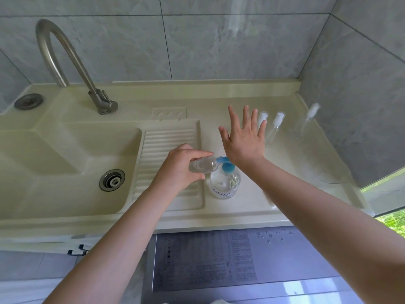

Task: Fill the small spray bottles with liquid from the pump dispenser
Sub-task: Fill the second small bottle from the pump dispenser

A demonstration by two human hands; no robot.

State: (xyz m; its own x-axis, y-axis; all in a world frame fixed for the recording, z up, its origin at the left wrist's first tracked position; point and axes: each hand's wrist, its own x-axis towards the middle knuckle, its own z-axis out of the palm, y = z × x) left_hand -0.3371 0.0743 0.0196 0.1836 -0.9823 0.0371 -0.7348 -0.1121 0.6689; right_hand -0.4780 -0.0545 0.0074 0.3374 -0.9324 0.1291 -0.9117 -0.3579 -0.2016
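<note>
Sink (65,163): at the far left, unused, with the tap (65,62) above it.
Left hand (182,167): fingers curled round a small spray bottle (202,166), tilted so that its open mouth meets the blue spout.
Pump dispenser (225,183): upright on the tabletop (252,202), just beside the ribbed drain area.
Right hand (244,139): flat, fingers spread, holding nothing; probably its heel presses the pump head.
Other spray bottles (275,128): capped, standing further right, apparently waiting for their turn.

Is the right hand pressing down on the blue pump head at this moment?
No. The right hand is lifted with fingers spread above the counter, clear of the blue pump head, while the left hand holds a small bottle at the nozzle.
</note>
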